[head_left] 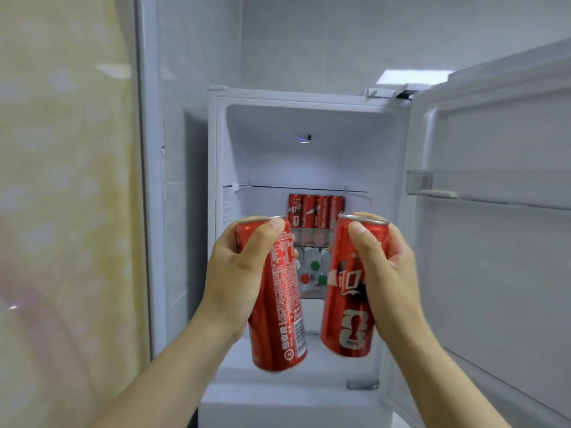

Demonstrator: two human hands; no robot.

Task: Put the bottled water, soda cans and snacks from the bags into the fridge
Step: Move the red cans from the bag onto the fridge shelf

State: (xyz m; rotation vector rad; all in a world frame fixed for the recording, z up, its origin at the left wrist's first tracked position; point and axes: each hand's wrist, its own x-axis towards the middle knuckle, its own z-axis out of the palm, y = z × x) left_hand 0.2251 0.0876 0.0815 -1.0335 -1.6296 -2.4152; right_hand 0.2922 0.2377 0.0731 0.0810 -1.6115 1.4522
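Both hands are clamped on tall red aluminium soda cans: our left hand [234, 273] wraps one can [279, 304], our right hand [386, 273] the other [346, 291], held upright before the open white fridge [216, 149]. Arms are stretched forward, thumbs toward us. We should set them beside the row of red cans [315, 210] on the shelf, above the capped water bottles [313, 270], one at a time.

"FIFA" on right soda can [352, 291]
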